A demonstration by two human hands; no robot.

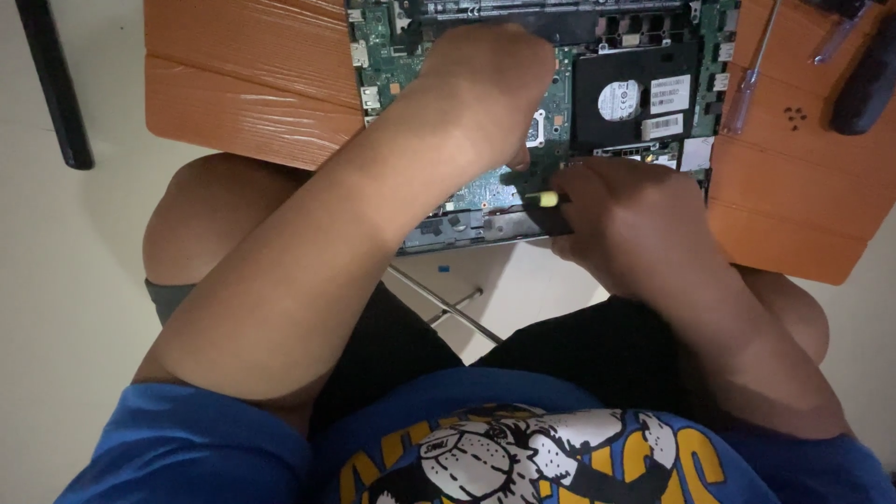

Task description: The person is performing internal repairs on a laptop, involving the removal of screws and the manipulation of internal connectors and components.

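An opened laptop with its green circuit board and black hard drive exposed lies on an orange wooden table. My left hand rests fingers-down on the circuit board, covering part of it. My right hand is closed around a small tool with a yellow tip at the laptop's near edge, the tip pointing left toward the board. What my left fingers touch is hidden under the hand.
A screwdriver with a clear handle and black tools lie on the table at the right. A dark bar leans at the far left. My bare knees and the pale floor show below the table edge.
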